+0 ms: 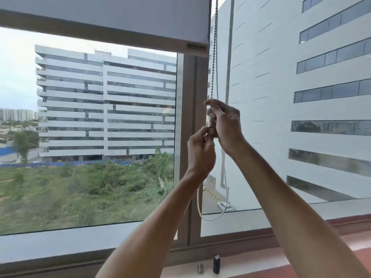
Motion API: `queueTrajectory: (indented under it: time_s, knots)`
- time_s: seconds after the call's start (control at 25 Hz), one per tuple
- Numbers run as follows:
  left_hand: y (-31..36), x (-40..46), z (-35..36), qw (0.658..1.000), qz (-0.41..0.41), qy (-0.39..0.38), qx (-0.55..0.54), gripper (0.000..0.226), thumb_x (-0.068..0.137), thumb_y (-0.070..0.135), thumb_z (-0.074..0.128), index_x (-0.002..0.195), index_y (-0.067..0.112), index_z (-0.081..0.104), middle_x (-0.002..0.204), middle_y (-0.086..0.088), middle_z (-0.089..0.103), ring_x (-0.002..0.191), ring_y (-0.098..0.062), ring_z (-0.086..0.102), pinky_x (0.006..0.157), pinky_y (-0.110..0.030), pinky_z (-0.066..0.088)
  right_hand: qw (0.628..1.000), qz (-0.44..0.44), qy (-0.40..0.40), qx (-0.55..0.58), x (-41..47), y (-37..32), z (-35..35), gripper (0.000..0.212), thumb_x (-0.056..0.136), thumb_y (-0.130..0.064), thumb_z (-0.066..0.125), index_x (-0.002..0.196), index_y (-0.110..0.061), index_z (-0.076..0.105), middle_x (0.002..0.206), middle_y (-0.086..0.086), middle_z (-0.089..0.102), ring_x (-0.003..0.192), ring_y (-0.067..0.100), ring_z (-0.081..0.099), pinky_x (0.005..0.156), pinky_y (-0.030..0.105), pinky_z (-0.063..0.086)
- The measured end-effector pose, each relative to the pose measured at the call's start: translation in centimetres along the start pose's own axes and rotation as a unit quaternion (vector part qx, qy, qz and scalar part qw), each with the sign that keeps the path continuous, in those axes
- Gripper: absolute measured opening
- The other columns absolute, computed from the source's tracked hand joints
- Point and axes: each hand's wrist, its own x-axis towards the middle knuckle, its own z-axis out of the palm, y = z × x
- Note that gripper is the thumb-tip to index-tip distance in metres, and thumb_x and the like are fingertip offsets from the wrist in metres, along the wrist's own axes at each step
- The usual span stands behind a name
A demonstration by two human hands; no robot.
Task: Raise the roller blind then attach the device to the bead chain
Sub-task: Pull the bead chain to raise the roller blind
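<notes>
Beside the central window post, the bead chain [215, 57] hangs in two close strands from above the frame's top edge, passes through both hands and ends in a slack loop just above the sill [261, 215]. The right hand [225, 125] is uppermost, its fingers curled round the strands; the left hand [200, 149] sits just below and touching it, thumb and fingers pinching the chain. The roller blind [124, 19] is already high, its bottom bar [196, 47] near the top of the glass, so the raising looks nearly or fully done.

The chain should feel light and limp, its small beads giving fingers some purchase but likely to slip under a loose pinch; one strand, pulled straight down, is the place to hold. On the ledge [251, 265] below stand a small dark device [216, 263] and a little metal clip [200, 268], both untouched. The device looks rigid and light, best taken by its sides.
</notes>
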Motion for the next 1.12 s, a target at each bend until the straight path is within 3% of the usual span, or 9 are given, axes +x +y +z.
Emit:
queueTrajectory:
  time_s: [0.16,0.36,0.52,0.6,0.68,0.8,0.88,0.96,1.12]
  knots:
    - [-3.3,-5.0,-0.8,0.999,-0.052,-0.005,-0.001,0.035,0.094,0.010,0.046,0.061,0.024,0.048,0.053,0.008,0.036,0.052,-0.011,0.028,0.047,-0.034,0.021,0.999,0.002,0.017,-0.041,-3.7,4.7,-1.2,0.028,0.102,-0.007,0.049,0.081,-0.012,0.067,0.055,0.001,0.032,0.041,0.004,0.027,0.040,0.016,0.025]
    - [-5.8,-10.7,-2.0,0.994,-0.104,-0.023,0.026,0.025,0.092,0.010,0.044,0.067,0.008,0.049,0.050,0.012,0.038,0.050,-0.007,0.028,0.046,-0.028,0.022,0.998,0.013,0.031,-0.062,-8.1,9.1,-2.6,0.028,0.100,-0.004,0.052,0.079,-0.012,0.069,0.056,0.001,0.036,0.044,0.002,0.033,0.047,0.014,0.031]
    - [-6.3,-13.7,-2.7,0.991,-0.105,-0.049,0.067,0.042,0.090,0.004,0.042,0.062,0.035,0.048,0.049,0.016,0.046,0.047,-0.002,0.033,0.047,-0.014,0.024,0.995,0.042,0.038,-0.078,-11.1,11.4,-3.7,0.028,0.101,-0.006,0.051,0.079,-0.010,0.069,0.055,0.002,0.036,0.047,0.007,0.032,0.049,0.018,0.030]
    - [-6.4,-15.2,-3.1,0.989,-0.117,-0.064,0.067,0.048,0.090,0.002,0.042,0.062,0.040,0.050,0.050,0.017,0.048,0.047,0.000,0.035,0.047,-0.011,0.025,0.995,0.059,0.038,-0.065,-12.5,12.4,-4.2,0.027,0.101,-0.005,0.051,0.080,-0.007,0.068,0.051,-0.007,0.039,0.046,0.005,0.033,0.048,0.016,0.032]
    - [-6.6,-16.5,-3.4,0.986,-0.138,-0.072,0.065,0.048,0.090,0.003,0.043,0.061,0.040,0.050,0.049,0.017,0.047,0.047,0.000,0.036,0.048,-0.013,0.027,0.995,0.065,0.040,-0.064,-13.7,13.0,-4.4,0.026,0.101,-0.003,0.051,0.082,-0.005,0.068,0.048,-0.014,0.047,0.043,-0.001,0.038,0.048,0.011,0.034]
    - [-6.0,-16.5,-4.2,0.974,-0.173,-0.121,0.081,0.041,0.093,0.006,0.046,0.062,0.030,0.053,0.050,0.012,0.046,0.051,-0.004,0.035,0.050,-0.029,0.031,0.994,0.062,0.040,-0.076,-14.3,13.1,-4.6,0.027,0.101,-0.002,0.050,0.080,-0.006,0.067,0.047,-0.015,0.051,0.042,-0.002,0.042,0.049,0.011,0.036]
    - [-4.8,-15.0,-5.2,0.957,-0.166,-0.188,0.145,0.031,0.092,0.005,0.049,0.067,0.021,0.059,0.060,0.006,0.058,0.059,-0.009,0.047,0.058,-0.038,0.045,0.994,0.067,0.026,-0.079,-14.1,12.5,-4.8,0.029,0.101,-0.004,0.050,0.078,-0.006,0.067,0.046,-0.014,0.045,0.044,0.002,0.037,0.049,0.020,0.033]
    - [-3.0,-12.7,-6.1,0.935,-0.158,-0.220,0.230,0.021,0.088,0.004,0.052,0.086,0.012,0.071,0.083,-0.003,0.071,0.077,-0.010,0.062,0.077,-0.036,0.056,0.993,0.069,0.010,-0.093,-13.9,11.8,-5.0,0.029,0.102,-0.005,0.048,0.077,-0.002,0.064,0.045,-0.012,0.043,0.044,0.006,0.037,0.048,0.023,0.033]
    - [2.1,-6.7,-5.8,0.947,-0.130,-0.147,0.256,0.028,0.093,0.004,0.047,0.113,0.009,0.067,0.105,-0.008,0.072,0.097,-0.018,0.067,0.081,-0.024,0.052,0.993,0.057,-0.007,-0.102,-13.7,10.7,-4.8,0.031,0.102,-0.001,0.043,0.075,0.007,0.055,0.054,0.006,0.047,0.050,0.017,0.043,0.051,0.022,0.040]
